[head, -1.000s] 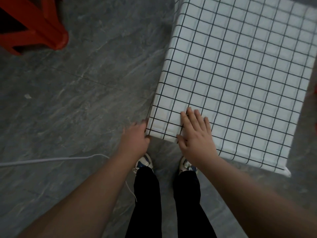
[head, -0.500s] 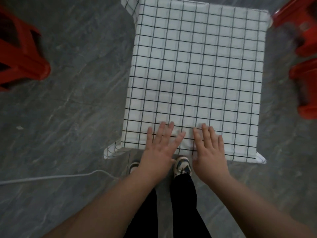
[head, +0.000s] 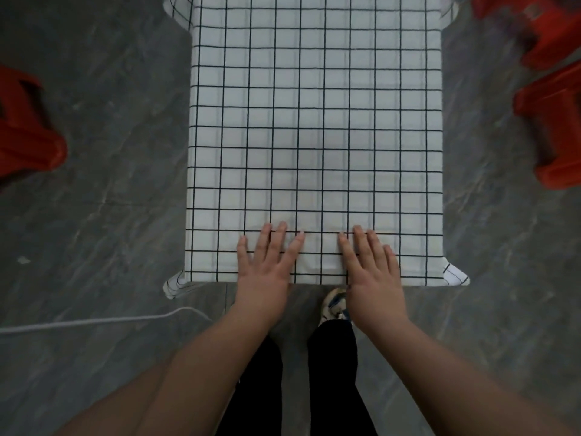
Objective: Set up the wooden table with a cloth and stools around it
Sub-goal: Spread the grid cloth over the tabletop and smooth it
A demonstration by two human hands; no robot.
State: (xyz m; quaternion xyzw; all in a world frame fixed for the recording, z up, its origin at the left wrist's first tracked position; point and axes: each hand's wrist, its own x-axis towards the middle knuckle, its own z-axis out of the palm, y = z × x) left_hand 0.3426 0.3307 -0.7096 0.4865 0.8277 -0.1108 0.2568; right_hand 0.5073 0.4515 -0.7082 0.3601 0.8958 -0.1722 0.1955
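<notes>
A white cloth with a black grid (head: 314, 127) covers the whole table top, and its corners hang down at the near left and near right. No wood shows. My left hand (head: 267, 265) lies flat on the cloth at the near edge, fingers straight and spread. Beside it my right hand (head: 371, 269) also presses flat on the cloth, a small gap between the two. One red stool (head: 25, 133) stands on the floor to the left of the table. Two red stools (head: 553, 127) stand close to its right side.
The floor is grey stone-look tile (head: 94, 199). A white cable (head: 94, 322) runs across it from the left edge towards my feet. My legs and one shoe (head: 334, 305) are right at the table's near edge.
My left hand moved from the cloth's near-left corner onto the top. Both hands now lie flat side by side at the near edge, slightly further apart. My view swung to face the table squarely.
</notes>
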